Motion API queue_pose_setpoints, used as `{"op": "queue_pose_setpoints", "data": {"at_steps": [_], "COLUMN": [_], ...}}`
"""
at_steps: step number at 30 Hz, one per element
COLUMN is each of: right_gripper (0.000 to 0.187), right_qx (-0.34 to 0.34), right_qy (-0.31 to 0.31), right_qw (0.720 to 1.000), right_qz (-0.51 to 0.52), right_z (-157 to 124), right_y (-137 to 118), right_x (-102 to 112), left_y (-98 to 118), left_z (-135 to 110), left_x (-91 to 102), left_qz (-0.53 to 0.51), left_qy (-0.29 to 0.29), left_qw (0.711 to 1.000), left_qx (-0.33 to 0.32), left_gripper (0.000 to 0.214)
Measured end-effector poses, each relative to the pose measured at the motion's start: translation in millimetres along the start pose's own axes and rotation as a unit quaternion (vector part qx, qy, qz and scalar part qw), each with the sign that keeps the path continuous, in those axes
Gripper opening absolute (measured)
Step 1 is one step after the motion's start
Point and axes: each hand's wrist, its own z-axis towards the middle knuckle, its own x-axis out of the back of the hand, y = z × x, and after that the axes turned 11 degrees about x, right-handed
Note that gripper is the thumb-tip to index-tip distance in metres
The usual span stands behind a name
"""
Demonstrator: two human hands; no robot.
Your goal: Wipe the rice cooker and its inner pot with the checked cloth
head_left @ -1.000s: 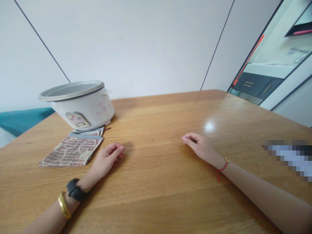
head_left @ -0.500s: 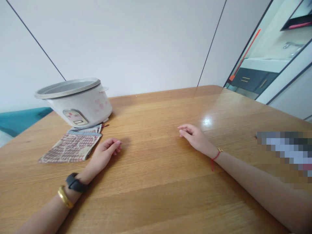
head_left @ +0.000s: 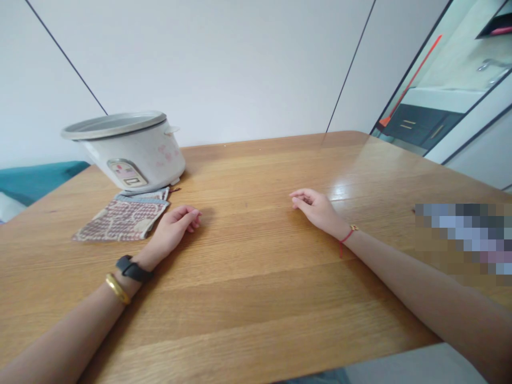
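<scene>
My left hand (head_left: 176, 228) rests on the wooden table (head_left: 240, 277), its fingers loosely curled in and the thumb lying along them, with nothing in its grasp. Just left of it lies a flat patterned cloth pouch (head_left: 124, 218) with a grey-blue band. A white rice cooker (head_left: 148, 152) with pink flowers stands behind the pouch, lidless; the inside is mostly hidden by its rim. To the right, my right hand (head_left: 314, 207) rests on the tabletop, empty, fingers gently bent and the thumb apart from them.
A blurred-out item (head_left: 468, 229) lies at the table's right side. Behind the table is a pale panelled wall (head_left: 240, 69). Teal upholstery (head_left: 44, 178) shows at the left. Through an opening at the right are an orange-red pole (head_left: 418, 74) and dark cabinets (head_left: 428, 125).
The view has tipped down slightly, so things sit higher in the picture and the table's near edge shows. Both hands keep about the same pose; the pouch and cooker have not moved.
</scene>
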Motion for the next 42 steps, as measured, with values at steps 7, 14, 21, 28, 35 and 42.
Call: {"op": "queue_pose_setpoints", "data": {"at_steps": [7,14,21,28,35,42], "right_gripper": [0.024,0.022,0.022,0.024,0.025,0.026], "right_qx": [0.007,0.02,0.013,0.012,0.014,0.012], "right_qy": [0.002,-0.009,-0.008,-0.008,-0.008,-0.024], "right_qw": [1.0,0.999,1.0,1.0,1.0,0.999], "right_qz": [-0.004,-0.025,-0.026,-0.027,-0.025,-0.04], "right_z": [1.5,1.9,1.5,1.4,-0.4,-1.0], "right_y": [-0.5,-1.2,-3.4,-7.3,-8.2,-6.7], "right_x": [-1.1,-0.5,0.0,0.0,0.9,2.3], "left_y": [0.6,0.3,3.0,2.4,-0.5,-0.9], "left_z": [1.5,1.3,-0.3,-0.5,0.2,-0.5], "left_x": [-1.8,-1.1,-2.0,-1.3,-0.9,0.0], "left_qz": [-0.001,0.006,0.001,-0.001,-0.002,0.004], "left_qy": [-0.001,-0.003,0.001,0.0,-0.007,-0.012], "left_qw": [1.0,1.0,1.0,1.0,1.0,1.0], "left_qx": [0.0,-0.005,-0.002,-0.003,-0.001,-0.003], "left_gripper": [0.036,0.036,0.037,0.036,0.033,0.032]}}
